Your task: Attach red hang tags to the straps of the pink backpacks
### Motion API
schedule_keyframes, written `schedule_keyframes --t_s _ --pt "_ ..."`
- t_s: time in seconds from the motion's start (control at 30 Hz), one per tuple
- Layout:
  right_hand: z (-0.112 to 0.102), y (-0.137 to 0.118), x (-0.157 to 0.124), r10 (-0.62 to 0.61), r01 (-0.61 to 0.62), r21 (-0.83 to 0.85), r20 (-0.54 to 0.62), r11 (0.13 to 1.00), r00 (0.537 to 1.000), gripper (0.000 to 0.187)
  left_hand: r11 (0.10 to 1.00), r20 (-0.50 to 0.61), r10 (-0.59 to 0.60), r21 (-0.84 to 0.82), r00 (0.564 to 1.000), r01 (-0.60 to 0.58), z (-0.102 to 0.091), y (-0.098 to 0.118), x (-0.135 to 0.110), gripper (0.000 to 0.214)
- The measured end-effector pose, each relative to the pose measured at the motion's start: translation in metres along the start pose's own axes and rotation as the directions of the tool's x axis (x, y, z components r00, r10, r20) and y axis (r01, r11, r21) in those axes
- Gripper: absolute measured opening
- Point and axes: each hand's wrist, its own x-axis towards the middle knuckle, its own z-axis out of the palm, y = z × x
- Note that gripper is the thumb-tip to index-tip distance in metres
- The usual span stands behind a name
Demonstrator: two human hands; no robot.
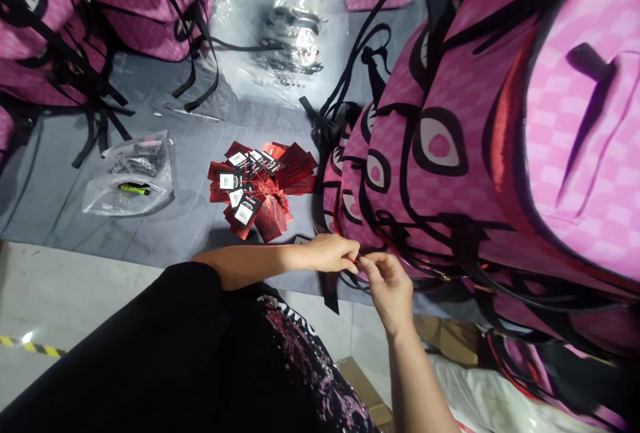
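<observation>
My left hand (330, 253) and my right hand (387, 283) meet at the lower edge of a stack of pink backpacks (480, 153) printed with black and white eyes. Both hands have their fingertips pinched together on a small red thing, a string or tag loop, too small to name, near a black strap (330, 289) that hangs from the nearest bag. A pile of red hang tags (260, 189) with white labels lies on the grey sheet just above my left forearm.
A clear plastic bag (130, 176) with small black parts and a yellow-green item lies left on the grey sheet (190, 126). More pink backpacks (100, 13) sit at the far left. Crumpled clear plastic (280, 26) lies at the back. Cardboard (365, 386) shows below.
</observation>
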Motion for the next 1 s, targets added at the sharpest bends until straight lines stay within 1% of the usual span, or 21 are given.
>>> schedule_keyframes --t_s 0.1,0.17,0.27,0.33,0.43,0.5,0.6,0.67,0.73,0.77,0.87,1.0 --pt "-0.0005 0.0013 0.0004 0.01 -0.01 -0.033 0.009 0.999 1.0 0.03 1.0 0.042 0.003 -0.02 0.999 -0.002 0.0006 -0.0009 0.0026 0.011" --pt "-0.0012 0.0038 0.0009 0.017 -0.016 -0.053 0.017 0.998 1.0 0.03 1.0 0.028 -0.017 -0.014 0.999 0.017 0.0011 -0.001 0.0048 0.013" --pt "-0.002 0.0078 0.0021 0.035 -0.035 -0.012 0.0 0.999 0.999 0.033 1.0 0.025 -0.014 -0.028 1.0 0.015 0.0019 -0.001 0.0068 0.018" --pt "-0.002 0.009 0.0032 0.038 -0.038 -0.011 -0.002 0.999 0.999 0.034 0.999 0.053 -0.001 -0.035 0.999 0.003 0.0022 -0.0011 0.0067 0.013" --pt "-0.0015 0.0083 0.0045 0.03 -0.03 -0.04 -0.002 0.999 1.0 0.036 1.0 0.023 -0.028 -0.009 0.999 0.028 0.0024 -0.0017 0.0048 0.016" --pt "-0.0012 0.0073 0.005 0.033 -0.033 -0.024 -0.007 0.999 0.999 0.036 1.0 0.014 -0.028 -0.009 1.0 0.029 0.0024 -0.0023 0.0033 0.019" --pt "-0.0011 0.007 0.0049 0.046 -0.046 -0.026 0.002 0.999 0.999 0.037 1.0 0.056 -0.005 -0.019 0.998 0.006 0.0024 -0.0028 0.0024 0.013" --pt "-0.0008 0.0078 0.0045 0.058 -0.057 -0.043 0.004 0.997 0.998 0.037 1.0 0.036 -0.025 0.0 0.999 0.025 0.0021 -0.0019 0.0026 0.012" --pt "-0.0004 0.0088 0.0041 0.065 -0.065 -0.029 -0.002 0.997 0.998 0.036 0.999 0.002 -0.051 0.016 0.999 0.05 0.0017 -0.0001 0.0027 0.017" --pt "-0.0001 0.0091 0.0039 0.064 -0.064 -0.018 -0.007 0.998 0.998 0.036 0.999 0.0 -0.051 0.017 0.999 0.051 0.0015 0.001 0.0025 0.018" --pt "0.001 0.0078 0.0032 0.06 -0.06 0.0 -0.018 0.998 0.998 0.035 0.999 0.024 -0.032 0.024 0.999 0.031 0.0013 0.003 0.0008 0.013" --pt "0.0034 0.0018 0.0015 0.072 -0.071 0.033 -0.037 0.997 0.997 0.033 0.998 -0.011 -0.025 0.051 1.0 0.025 0.001 0.0009 -0.001 0.016"
